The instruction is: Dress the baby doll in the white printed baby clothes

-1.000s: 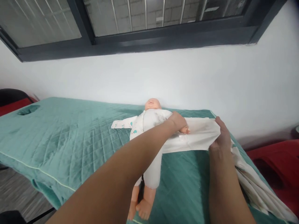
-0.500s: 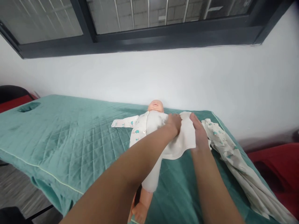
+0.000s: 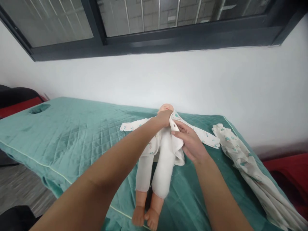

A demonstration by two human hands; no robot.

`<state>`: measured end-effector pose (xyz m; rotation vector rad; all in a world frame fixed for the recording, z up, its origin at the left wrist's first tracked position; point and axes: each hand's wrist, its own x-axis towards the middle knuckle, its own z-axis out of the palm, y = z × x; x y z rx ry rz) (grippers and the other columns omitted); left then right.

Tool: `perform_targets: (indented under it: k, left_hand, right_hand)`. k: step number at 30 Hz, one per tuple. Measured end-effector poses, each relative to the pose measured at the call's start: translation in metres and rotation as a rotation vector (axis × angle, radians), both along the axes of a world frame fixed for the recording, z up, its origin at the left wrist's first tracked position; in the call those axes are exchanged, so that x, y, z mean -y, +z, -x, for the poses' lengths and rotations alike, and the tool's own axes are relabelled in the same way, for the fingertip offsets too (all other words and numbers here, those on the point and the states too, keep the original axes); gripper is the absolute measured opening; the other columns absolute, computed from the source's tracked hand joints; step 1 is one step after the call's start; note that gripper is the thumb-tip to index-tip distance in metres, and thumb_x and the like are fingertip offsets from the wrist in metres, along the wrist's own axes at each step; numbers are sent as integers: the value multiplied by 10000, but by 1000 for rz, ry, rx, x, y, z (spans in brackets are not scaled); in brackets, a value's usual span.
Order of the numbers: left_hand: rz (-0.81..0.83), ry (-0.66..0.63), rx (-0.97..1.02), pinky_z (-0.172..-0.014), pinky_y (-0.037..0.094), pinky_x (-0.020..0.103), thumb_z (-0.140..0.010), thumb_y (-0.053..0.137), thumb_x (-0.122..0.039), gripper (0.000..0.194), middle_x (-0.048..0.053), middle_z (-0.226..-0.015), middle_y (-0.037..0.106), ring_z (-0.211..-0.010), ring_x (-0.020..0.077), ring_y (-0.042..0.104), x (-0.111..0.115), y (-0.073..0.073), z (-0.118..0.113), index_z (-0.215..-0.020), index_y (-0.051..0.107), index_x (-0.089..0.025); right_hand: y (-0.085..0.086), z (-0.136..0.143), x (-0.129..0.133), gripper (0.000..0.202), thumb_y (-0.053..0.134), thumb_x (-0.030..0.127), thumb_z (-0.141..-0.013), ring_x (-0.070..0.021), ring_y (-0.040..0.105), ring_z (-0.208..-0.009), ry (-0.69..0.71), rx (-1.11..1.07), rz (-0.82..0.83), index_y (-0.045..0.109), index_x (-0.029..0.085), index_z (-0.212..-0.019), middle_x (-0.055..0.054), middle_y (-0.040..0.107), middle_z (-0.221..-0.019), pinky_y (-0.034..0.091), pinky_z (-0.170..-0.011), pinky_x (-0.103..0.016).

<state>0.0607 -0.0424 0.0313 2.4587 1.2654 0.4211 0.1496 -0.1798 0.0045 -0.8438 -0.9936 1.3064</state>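
A baby doll [image 3: 164, 160] lies on its back, head toward the wall and bare feet toward me. Its arms are in the sleeves of a white baby jacket [image 3: 207, 137] with small green prints, spread out to both sides. At the doll's chest, just below its chin, my left hand [image 3: 165, 118] is closed at the jacket's edge; its fingertips are hidden. Lower on the right front panel, my right hand [image 3: 191, 141] pinches the edge near a snap between thumb and fingers. The left front panel lies over the doll's belly.
A green quilted cover [image 3: 79, 138] lies over the bed, which has a face hole [image 3: 39, 109] at far left. Printed baby clothing [image 3: 243, 160] stretches along the right edge. Behind are a white wall and a dark window frame [image 3: 154, 43]. Red seats [image 3: 288, 170] flank the bed.
My right hand has let the panel fold in toward the doll's middle, and the right sleeve now shows. My left hand has moved up and left toward the neck. Both doll legs are visible.
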Motion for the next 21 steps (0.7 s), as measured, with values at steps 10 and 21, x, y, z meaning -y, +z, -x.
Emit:
perform_targets:
  k: [10, 21]
  left_hand:
    - [123, -142, 110, -874, 458, 293, -803, 621, -491, 394, 28, -1149, 678, -1023, 221, 608, 15, 5, 43, -1088, 676, -225]
    - [0, 348, 632, -898, 480, 339, -709, 480, 27, 296, 80, -926, 714, -893, 204, 640, 16, -25, 40, -842, 675, -152]
  right_hand:
    - [6, 24, 15, 418, 529, 190, -793, -139, 565, -701, 58, 875, 7, 637, 220, -1195, -31, 653, -1014, 444, -608, -268]
    - [19, 26, 34, 304, 598, 270, -829, -166, 636, -791, 263, 883, 48, 655, 257, -1128, -15, 674, -974, 497, -739, -307]
